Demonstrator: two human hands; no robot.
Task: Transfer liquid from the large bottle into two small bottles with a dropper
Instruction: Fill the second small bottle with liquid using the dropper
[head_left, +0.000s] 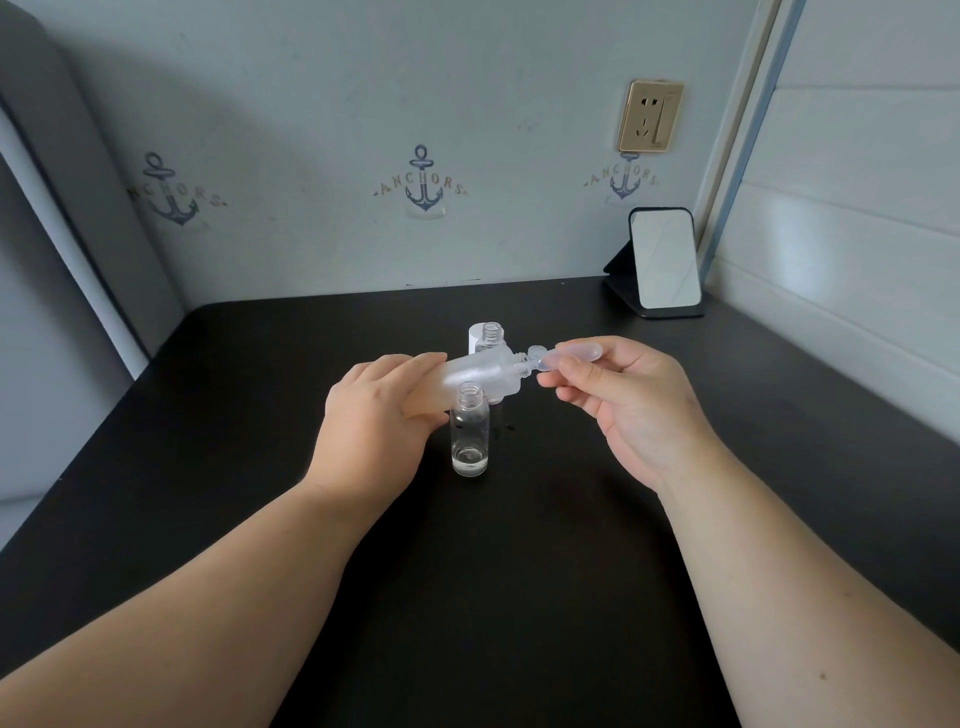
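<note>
My left hand (379, 410) grips the large frosted bottle (480, 374), tilted almost flat with its threaded neck pointing right. My right hand (628, 400) pinches the clear plastic dropper (569, 353) by its bulb; the dropper's stem goes into the large bottle's mouth. A small clear bottle (470, 436) stands upright and uncapped in front of the large one, with a little clear liquid at its bottom. A second small open bottle (492, 335) stands behind, mostly hidden by the large bottle.
A white cap (475, 338) stands behind the far small bottle. The bottles stand on a black table (519, 571). A small mirror on a black stand (665, 262) sits at the back right corner, against the wall.
</note>
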